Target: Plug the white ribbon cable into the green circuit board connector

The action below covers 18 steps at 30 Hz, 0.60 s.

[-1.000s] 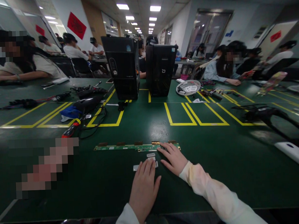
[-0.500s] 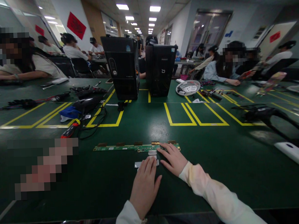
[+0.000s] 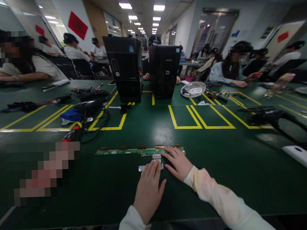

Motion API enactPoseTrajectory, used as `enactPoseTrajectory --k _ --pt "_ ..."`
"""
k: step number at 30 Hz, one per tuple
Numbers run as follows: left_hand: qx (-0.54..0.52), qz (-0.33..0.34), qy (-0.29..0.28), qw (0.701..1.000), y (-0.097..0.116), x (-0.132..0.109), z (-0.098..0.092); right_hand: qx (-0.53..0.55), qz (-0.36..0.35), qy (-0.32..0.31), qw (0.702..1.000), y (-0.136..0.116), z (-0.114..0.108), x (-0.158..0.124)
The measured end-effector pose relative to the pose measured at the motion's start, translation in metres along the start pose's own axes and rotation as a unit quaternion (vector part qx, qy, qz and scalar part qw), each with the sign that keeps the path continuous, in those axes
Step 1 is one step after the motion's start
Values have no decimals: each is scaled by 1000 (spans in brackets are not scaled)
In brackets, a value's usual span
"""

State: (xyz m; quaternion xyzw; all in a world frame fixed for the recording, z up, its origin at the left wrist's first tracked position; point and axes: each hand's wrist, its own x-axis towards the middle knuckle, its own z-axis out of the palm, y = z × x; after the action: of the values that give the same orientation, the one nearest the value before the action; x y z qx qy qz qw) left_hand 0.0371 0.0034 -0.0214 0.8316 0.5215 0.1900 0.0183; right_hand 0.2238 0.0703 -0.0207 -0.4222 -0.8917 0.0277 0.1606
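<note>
Left hand lies flat, fingers spread, on a small silver strip just near of the long green circuit board; right hand rests open, fingertips on the board's right end, gripping nothing. Strip looks unattached, so the work seems early. Far right, a white fan guard appears empty.

The left hand covers most of the small pale strip; both forearms run off the bottom edge.
</note>
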Motion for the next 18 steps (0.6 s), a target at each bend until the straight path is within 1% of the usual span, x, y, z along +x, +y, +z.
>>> enactPoseTrajectory --k 8,13,18 --pt "4 -14 13 1000 3 2 1 -5 -6 -11 1000 2 0 -1" --pt "10 -11 -3 1000 2 5 0 -3 -4 -19 1000 2 -1 -2" --pt "-5 6 -23 1000 -6 7 -7 3 -11 -30 999 4 -3 -2"
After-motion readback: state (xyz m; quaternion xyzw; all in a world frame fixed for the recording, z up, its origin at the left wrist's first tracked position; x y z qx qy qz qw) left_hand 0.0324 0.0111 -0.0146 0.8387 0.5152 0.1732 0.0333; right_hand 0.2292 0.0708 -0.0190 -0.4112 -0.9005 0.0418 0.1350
